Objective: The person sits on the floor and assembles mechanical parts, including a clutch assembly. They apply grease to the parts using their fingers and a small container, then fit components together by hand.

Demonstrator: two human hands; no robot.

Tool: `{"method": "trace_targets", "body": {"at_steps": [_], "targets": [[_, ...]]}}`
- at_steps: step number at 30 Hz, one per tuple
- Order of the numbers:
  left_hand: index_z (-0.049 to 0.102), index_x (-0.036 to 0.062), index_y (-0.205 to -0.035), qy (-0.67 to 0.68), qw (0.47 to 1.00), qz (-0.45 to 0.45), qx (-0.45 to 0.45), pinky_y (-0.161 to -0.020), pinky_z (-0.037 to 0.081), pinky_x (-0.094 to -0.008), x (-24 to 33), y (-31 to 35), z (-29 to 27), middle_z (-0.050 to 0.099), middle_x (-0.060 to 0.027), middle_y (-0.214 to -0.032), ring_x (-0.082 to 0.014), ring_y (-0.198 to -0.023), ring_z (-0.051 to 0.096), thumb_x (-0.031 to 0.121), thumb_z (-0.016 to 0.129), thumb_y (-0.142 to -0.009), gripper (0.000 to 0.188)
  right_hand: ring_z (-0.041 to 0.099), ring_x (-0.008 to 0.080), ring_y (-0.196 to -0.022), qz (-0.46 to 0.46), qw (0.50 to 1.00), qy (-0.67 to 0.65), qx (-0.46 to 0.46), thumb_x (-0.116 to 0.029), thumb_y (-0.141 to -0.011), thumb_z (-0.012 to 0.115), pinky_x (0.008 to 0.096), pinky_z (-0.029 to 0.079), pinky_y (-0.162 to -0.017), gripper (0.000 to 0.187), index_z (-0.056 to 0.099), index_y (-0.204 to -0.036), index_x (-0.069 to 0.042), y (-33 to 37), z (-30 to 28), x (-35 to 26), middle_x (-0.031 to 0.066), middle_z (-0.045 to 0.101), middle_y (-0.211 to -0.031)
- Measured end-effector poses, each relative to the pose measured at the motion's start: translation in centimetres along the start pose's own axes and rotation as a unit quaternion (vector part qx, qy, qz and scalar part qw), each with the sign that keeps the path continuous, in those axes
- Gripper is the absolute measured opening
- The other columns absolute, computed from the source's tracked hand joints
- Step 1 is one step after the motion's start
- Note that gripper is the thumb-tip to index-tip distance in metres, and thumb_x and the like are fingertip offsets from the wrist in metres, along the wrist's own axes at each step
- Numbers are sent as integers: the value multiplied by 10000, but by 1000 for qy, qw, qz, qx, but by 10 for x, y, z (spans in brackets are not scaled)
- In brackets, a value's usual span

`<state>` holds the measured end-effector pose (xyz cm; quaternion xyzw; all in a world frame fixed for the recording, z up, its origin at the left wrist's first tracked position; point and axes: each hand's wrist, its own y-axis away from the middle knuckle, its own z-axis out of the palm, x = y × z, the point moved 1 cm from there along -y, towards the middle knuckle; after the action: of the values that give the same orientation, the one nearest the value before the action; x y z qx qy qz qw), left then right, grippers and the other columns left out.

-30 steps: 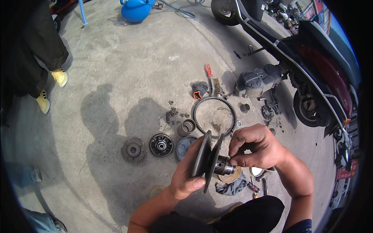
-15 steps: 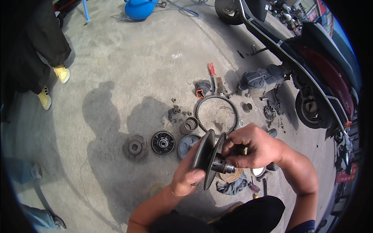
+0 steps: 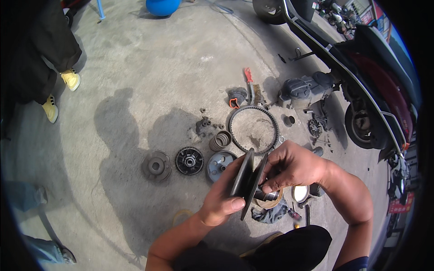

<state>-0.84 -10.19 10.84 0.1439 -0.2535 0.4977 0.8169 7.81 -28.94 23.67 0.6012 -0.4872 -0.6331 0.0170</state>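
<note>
Scooter (image 3: pixel 361 67) upper right, belt (image 3: pixel 231 131) flat on the concrete (image 3: pixel 135 58). Double-disc pulley (image 3: pixel 257 183) up off the ground, discs nearly edge-on. Left hand (image 3: pixel 221 194) clamped on its left disc, taking the support. Right hand (image 3: pixel 296 167) is the change: tucked in closer to the right disc than half a second ago, thumb against the shaft (image 3: pixel 266 195). Less bright shaft end shows, so hand work sits nearer the disc; fingertips hidden, can't tell if pinching.
</note>
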Motion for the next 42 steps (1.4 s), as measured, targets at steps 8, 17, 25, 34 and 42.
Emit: {"method": "trace_targets", "body": {"at_steps": [8, 17, 25, 34, 42], "targets": [[245, -45, -1653, -11, 1000, 15, 3, -1218, 362, -421, -3, -1, -3, 461, -183, -1559, -277, -1445, 481, 428, 815, -797, 1132, 670, 71, -791, 22, 999, -24, 14, -20, -844, 878, 257, 532, -731, 178, 812, -1008, 0, 0, 1, 3, 17, 773, -862], [239, -36, -1658, -20, 999, 43, 2, -1231, 349, -433, -8, -3, -8, 443, -176, -1587, -287, -1468, 461, 424, 824, -804, 1133, 705, 115, -823, -81, 995, 52, 27, -10, -867, 836, 287, 545, -755, 139, 822, -1006, -7, 1, 4, 3, 56, 778, -890], [244, -34, -1659, -22, 998, 61, 17, -1242, 341, -439, -8, -2, -10, 436, -182, -1603, -290, -1483, 452, 419, 827, -807, 1128, 727, 185, -828, -148, 980, 112, 67, -36, -863, 824, 329, 547, -742, 159, 832, -1022, -34, 1, 9, 2, 92, 746, -881], [255, -38, -1655, -38, 996, 61, 46, -1228, 360, -438, -1, 0, -8, 472, -179, -1572, -288, -1452, 482, 429, 840, -793, 1142, 688, 265, -736, -249, 930, 241, 120, -28, -811, 861, 381, 525, -655, 154, 830, -962, -35, 1, 16, -4, 107, 692, -795], [263, -39, -1652, -29, 994, 74, 69, -1192, 418, -451, -3, -1, -10, 514, -177, -1535, -293, -1401, 537, 411, 838, -775, 1141, 670, 297, -700, -267, 905, 281, 174, -7, -778, 823, 404, 526, -619, 147, 804, -921, -34, -1, 24, -4, 112, 656, -771]]}}
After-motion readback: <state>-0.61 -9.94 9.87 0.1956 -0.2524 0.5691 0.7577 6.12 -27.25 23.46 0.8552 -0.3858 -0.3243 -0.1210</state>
